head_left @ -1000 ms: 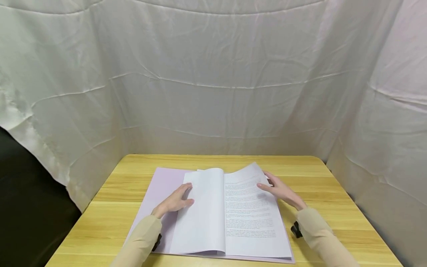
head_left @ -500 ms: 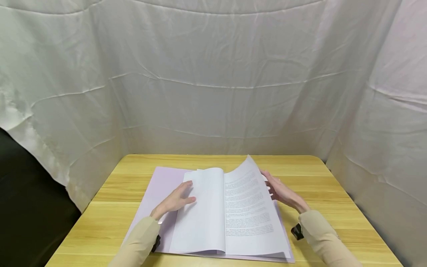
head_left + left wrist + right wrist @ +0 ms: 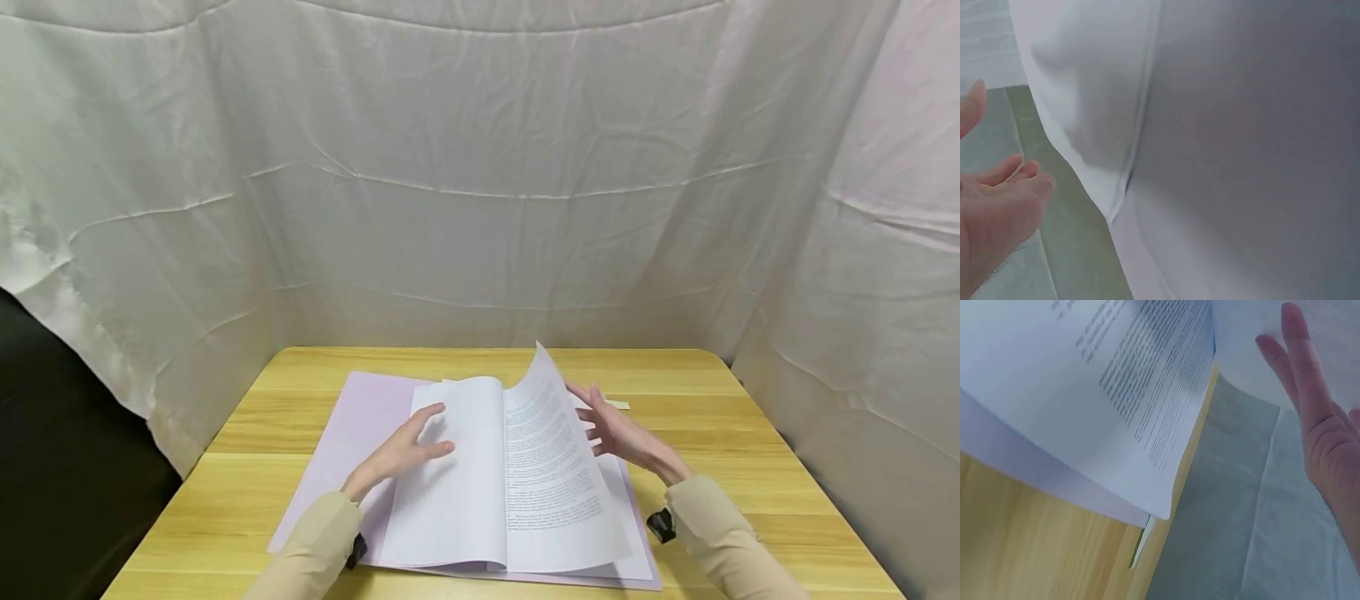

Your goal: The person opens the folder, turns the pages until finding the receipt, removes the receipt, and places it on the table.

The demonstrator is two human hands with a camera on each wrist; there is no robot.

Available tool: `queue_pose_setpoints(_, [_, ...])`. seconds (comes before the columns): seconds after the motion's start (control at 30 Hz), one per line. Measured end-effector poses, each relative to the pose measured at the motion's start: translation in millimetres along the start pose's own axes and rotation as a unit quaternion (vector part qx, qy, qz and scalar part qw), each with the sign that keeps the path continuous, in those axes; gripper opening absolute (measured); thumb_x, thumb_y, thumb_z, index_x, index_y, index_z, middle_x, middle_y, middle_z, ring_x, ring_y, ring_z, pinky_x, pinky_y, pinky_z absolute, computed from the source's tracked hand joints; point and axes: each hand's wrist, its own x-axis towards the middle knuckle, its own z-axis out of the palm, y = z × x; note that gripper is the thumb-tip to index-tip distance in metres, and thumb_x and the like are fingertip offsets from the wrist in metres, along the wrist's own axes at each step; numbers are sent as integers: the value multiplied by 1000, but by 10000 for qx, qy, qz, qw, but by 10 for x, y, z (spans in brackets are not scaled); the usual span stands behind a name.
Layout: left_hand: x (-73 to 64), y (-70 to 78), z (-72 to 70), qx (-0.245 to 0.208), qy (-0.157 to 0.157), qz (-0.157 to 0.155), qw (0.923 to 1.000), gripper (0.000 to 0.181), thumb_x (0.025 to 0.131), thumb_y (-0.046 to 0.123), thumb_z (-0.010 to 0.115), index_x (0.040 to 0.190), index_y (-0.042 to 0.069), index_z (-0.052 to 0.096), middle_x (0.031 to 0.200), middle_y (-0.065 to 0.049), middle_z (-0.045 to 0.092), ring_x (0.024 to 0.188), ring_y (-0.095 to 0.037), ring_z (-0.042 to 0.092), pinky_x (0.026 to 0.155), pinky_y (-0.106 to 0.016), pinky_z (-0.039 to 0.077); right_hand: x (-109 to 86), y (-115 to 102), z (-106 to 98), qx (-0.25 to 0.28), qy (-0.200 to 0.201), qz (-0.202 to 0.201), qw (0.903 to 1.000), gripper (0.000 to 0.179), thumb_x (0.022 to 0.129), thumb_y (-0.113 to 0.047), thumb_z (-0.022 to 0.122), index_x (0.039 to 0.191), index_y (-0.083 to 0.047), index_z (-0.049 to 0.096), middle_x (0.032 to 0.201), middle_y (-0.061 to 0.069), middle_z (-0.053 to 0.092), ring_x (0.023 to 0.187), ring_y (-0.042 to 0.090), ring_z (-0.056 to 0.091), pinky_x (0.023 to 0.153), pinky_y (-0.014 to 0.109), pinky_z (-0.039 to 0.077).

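A lilac folder (image 3: pixel 367 417) lies spread on the table with a stack of printed sheets in it. White blank-backed sheets (image 3: pixel 457 475) are turned over to the left. On the right a text-covered page (image 3: pixel 551 483) stands partly lifted, its top corner curling up and leftward. Behind its right edge is my right hand (image 3: pixel 626 433), fingers spread and fairly straight; whether they touch the paper I cannot tell. Over the left sheets extends my left hand (image 3: pixel 397 454), thumb and fingers apart, holding nothing. The right wrist view shows the right hand (image 3: pixel 1329 437) beside a pale sheet.
A wooden table (image 3: pixel 750 475) carries the folder. A small pale tab (image 3: pixel 618 405) sticks out past the folder's right side. Hanging grey-white cloth (image 3: pixel 495 183) surrounds the table at the back and sides. A black area (image 3: pixel 67 450) shows at the left.
The right page has risen and curled farther left, baring another sheet beneath. My right hand has shifted left behind it and its thumb has come off the page's front. The left hand has moved slightly right.
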Motion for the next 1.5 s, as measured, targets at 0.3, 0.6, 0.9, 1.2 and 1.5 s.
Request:
queue_pose_setpoints(0.3, [10, 167, 84, -204, -131, 114, 9996, 77, 96, 37, 67, 157, 7, 31, 165, -20, 29, 151, -47, 26, 122, -64, 26, 55, -22, 164, -446, 112, 207, 9987, 65, 105, -58, 3, 163, -29, 2, 168, 26, 10, 140, 55, 41, 95, 49, 58])
queue_pose_setpoints(0.6, [81, 336, 182, -805, -567, 375, 9944, 74, 101, 35, 61, 157, 1, 27, 165, -21, 28, 154, -43, 22, 127, -54, 20, 132, -12, 296, -797, -4, 140, 9967, 60, 107, -52, 2, 163, -33, 10, 171, 11, 11, 148, 55, 27, 104, 59, 52])
queue_pose_setpoints(0.9, [157, 465, 304, -1620, -838, 557, 9816, 76, 103, 28, 58, 158, -6, 17, 164, -28, 23, 151, -43, 30, 121, -51, 34, 185, -5, 368, -893, 2, 189, 9958, 59, 107, -54, 3, 162, -35, 13, 171, 5, 14, 151, 51, 24, 104, 58, 52])
queue_pose_setpoints(1.2, [201, 508, 371, -1640, -852, 774, 9797, 72, 106, 25, 53, 156, -10, 16, 158, -31, 35, 146, -43, 38, 119, -51, 37, 221, -2, 411, -968, -8, 230, 9950, 57, 107, -54, 5, 161, -38, 15, 171, 2, 16, 153, 45, 24, 106, 55, 52])
queue_pose_setpoints(1.5, [206, 520, 384, -1771, -665, 689, 9795, 67, 106, 23, 52, 155, -10, 21, 149, -34, 45, 140, -43, 47, 117, -50, 41, 238, 3, 426, -1091, -51, 150, 9939, 65, 106, -58, 4, 163, -29, 12, 172, 7, 11, 152, 48, 22, 107, 60, 50])
